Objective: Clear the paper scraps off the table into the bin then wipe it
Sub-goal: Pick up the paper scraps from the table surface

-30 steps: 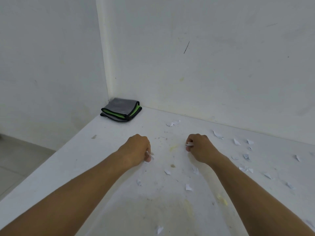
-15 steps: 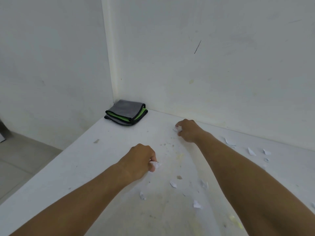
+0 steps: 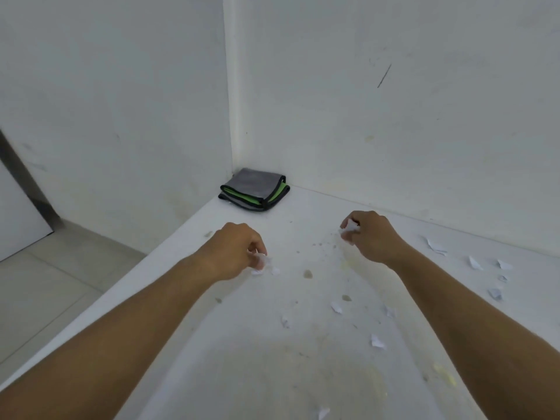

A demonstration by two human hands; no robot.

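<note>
Both hands gathering paper over the white desk (image 3: 188, 286)

The left hand (image 3: 235, 253) and right hand (image 3: 368, 234) are each curling a narrow grip around collected paper scraps (image 3: 350, 229), while loose scraps (image 3: 377, 341) are lying nearby (folded cloth (image 3: 256, 189) sitting in the corner).

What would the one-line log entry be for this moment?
phase: gathering scraps | left hand: holds scraps | right hand: holds scraps | loose scraps: still on table | cloth: folded, corner | bin: unseen

On the table (image 3: 188, 237), we see the folded cloth (image 3: 254, 190) in the far corner; both hands and the paper scraps (image 3: 472, 262) lie nearer, to its right.
</note>
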